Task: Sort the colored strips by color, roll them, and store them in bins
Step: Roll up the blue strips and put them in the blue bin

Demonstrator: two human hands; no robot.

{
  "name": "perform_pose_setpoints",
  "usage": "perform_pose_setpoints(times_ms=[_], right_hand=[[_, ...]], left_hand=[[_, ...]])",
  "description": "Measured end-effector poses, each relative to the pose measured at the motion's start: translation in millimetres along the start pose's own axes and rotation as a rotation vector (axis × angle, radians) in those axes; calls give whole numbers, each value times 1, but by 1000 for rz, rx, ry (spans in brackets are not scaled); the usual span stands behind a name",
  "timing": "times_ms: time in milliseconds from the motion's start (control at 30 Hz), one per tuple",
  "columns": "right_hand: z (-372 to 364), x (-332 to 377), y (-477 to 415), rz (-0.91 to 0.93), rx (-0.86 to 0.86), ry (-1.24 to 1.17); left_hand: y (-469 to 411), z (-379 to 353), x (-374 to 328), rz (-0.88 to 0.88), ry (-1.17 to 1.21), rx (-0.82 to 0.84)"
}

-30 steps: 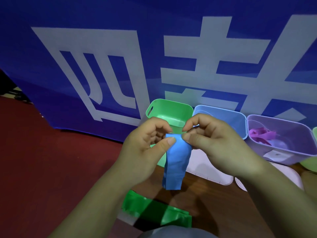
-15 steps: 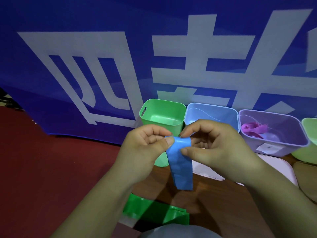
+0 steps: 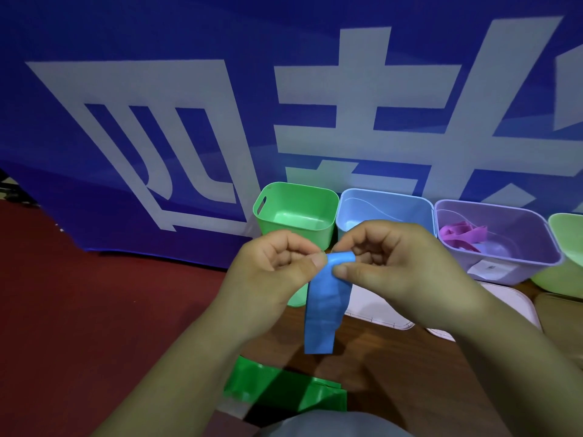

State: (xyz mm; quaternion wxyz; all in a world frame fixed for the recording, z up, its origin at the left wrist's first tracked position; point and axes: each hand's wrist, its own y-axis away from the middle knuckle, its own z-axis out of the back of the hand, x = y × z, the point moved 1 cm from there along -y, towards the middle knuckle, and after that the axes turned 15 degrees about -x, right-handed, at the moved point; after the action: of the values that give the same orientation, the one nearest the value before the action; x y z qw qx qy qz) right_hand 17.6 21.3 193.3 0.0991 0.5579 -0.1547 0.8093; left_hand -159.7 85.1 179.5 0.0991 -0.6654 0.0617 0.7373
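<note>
Counted two hands: left hand (image 3: 271, 275) and right hand (image 3: 407, 272) each pinching, thumb against curled fingers, the rolled top of one blue strip (image 3: 321, 313) held above the table (image 3: 378, 357), tail hanging. Counted four bins: green bin (image 3: 299, 201), blue bin (image 3: 388, 203), purple bin (image 3: 511, 222), pale bin (image 3: 569, 227), the last cut off at right; one green strip (image 3: 271, 386) below. Could not count tangled purple strips (image 3: 460, 235) in purple bin.

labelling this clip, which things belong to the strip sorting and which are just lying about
Job:
blue strip, pinched by left hand and right hand
blue bin
green bin
purple bin holding purple strips
green strip on the table

Lying about:
white trays
blue banner behind
</note>
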Motion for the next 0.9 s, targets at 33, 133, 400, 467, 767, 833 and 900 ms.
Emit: perform_pose_setpoints(times_ms=[33,133,400,467,767,833,900], right_hand=[[0,0,-1,-5,8,-14],[2,2,-4,-37,36,-69],[1,5,-10,-204,92,-221],[0,4,-10,-259,80,-236],[-6,7,-9,-363,51,-329],[-7,8,-8,-324,34,-304],[-8,8,-6,-254,1,-266]], left_hand=[[1,0,-1,-6,12,27],[0,3,2,-53,26,79],[-8,6,2,-249,-85,113],[-10,7,3,-284,-125,107],[-12,6,6,-229,-55,60],[-11,5,7,-169,-1,41],[-11,4,8,-130,27,5]])
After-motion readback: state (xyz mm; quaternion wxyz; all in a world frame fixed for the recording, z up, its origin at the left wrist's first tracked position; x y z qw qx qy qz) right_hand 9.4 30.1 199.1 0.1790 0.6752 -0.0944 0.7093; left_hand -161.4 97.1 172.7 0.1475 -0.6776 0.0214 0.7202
